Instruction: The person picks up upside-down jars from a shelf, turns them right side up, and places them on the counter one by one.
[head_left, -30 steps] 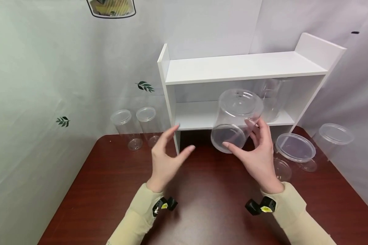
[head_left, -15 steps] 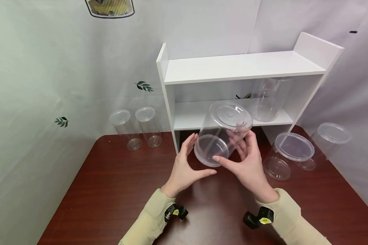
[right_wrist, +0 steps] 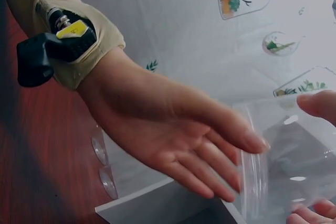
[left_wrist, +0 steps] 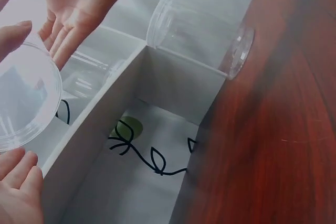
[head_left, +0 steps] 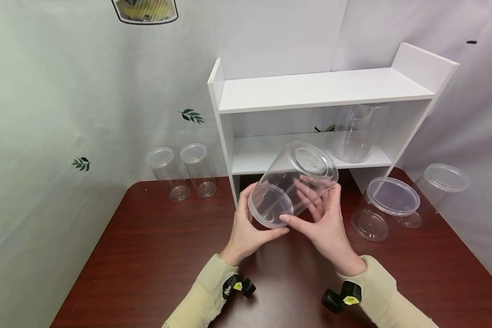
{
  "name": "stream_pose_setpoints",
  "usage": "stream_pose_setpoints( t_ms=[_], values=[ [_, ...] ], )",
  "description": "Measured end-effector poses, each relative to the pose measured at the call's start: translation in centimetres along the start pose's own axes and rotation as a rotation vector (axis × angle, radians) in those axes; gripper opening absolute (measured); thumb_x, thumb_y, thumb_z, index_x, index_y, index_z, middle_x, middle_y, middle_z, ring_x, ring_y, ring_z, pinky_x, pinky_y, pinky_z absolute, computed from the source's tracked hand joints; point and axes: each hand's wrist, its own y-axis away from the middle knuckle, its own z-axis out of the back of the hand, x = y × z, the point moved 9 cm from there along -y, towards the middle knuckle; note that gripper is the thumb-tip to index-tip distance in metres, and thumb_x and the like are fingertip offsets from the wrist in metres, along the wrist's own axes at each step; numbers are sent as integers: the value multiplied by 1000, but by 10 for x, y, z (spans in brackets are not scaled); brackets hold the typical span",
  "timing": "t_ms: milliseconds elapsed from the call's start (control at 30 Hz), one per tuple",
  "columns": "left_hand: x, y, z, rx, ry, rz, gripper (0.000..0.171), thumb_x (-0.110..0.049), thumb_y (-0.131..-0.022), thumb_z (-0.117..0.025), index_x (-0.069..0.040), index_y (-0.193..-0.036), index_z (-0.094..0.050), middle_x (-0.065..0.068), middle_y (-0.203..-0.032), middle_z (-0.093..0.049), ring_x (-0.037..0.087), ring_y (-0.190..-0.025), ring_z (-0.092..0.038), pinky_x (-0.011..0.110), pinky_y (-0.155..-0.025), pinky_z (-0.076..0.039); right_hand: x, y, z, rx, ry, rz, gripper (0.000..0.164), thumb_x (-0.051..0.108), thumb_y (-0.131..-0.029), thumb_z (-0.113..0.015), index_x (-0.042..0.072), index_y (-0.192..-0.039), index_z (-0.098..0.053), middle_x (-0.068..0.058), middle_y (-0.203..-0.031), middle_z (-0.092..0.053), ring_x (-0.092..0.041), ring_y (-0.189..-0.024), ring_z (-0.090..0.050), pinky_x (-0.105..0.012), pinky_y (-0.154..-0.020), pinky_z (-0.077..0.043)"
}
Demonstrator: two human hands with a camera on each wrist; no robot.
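Observation:
A large clear plastic jar (head_left: 289, 175) is held tilted above the table, its base up to the right and its lid (head_left: 270, 207) down to the left. My right hand (head_left: 330, 232) grips the jar's side, thumb in front and fingers seen through the clear wall. Around the lid end curls my left hand (head_left: 246, 234), its thumb along the lower rim. In the left wrist view the round lid (left_wrist: 26, 93) faces the camera. The right wrist view has my left hand (right_wrist: 168, 114) at the lid's edge, with the jar wall (right_wrist: 294, 161) beside it.
Behind stands a white shelf unit (head_left: 328, 89), with clear jars (head_left: 356, 139) on its middle shelf at right. Two slim lidded jars (head_left: 168, 171) stand at back left. Wide lidded jars (head_left: 393, 196) stand at right on the dark red table (head_left: 156, 255).
The jar has come down and left from before the shelf and tipped further, lid toward the left. My left hand has moved right and taken hold of the lid end.

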Motion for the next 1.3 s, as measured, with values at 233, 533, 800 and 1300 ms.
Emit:
stream_pose_setpoints(
  t_ms=[233, 533, 800, 1300],
  values=[
    [-17, -3, 8, -10, 80, -96, 105, 9, -63, -90, -2, -148, -29, 18, -151, -46, 39, -135, -46, 56, -111, -38, 4, -1, 7, 38, 126, 6, 94, -28, -67, -80, -8, -146, -34, -29, -144, -43, -34, -136, -46, -36, -115, -37],
    [-24, -5, 33, -74, 79, -100, 100, -1, -64, -88, -3, -148, -34, 26, -141, -49, 46, -131, -47, 41, -112, -40, 29, -6, 53, -72, 292, -10, 95, -24, -70, -81, 2, -152, -41, -17, -150, -47, -27, -139, -44, -30, -115, -35],
    [-25, -7, 37, -80, 48, -90, 100, -7, -66, -87, -4, -151, -34, 25, -141, -50, 42, -131, -48, 43, -114, -37, 72, -28, 108, -269, 250, 18, 86, -26, -74, -75, 5, -149, -48, -16, -148, -49, -24, -138, -45, -26, -114, -36],
    [-20, -10, 24, -49, 19, -114, 101, 4, -61, -89, 1, -148, -38, 16, -145, -42, 37, -132, -51, 46, -113, -39, 98, -77, 199, -614, 287, -79, 75, -7, -78, -83, 10, -145, -53, -4, -140, -54, -15, -133, -47, -14, -109, -35]
  ],
)
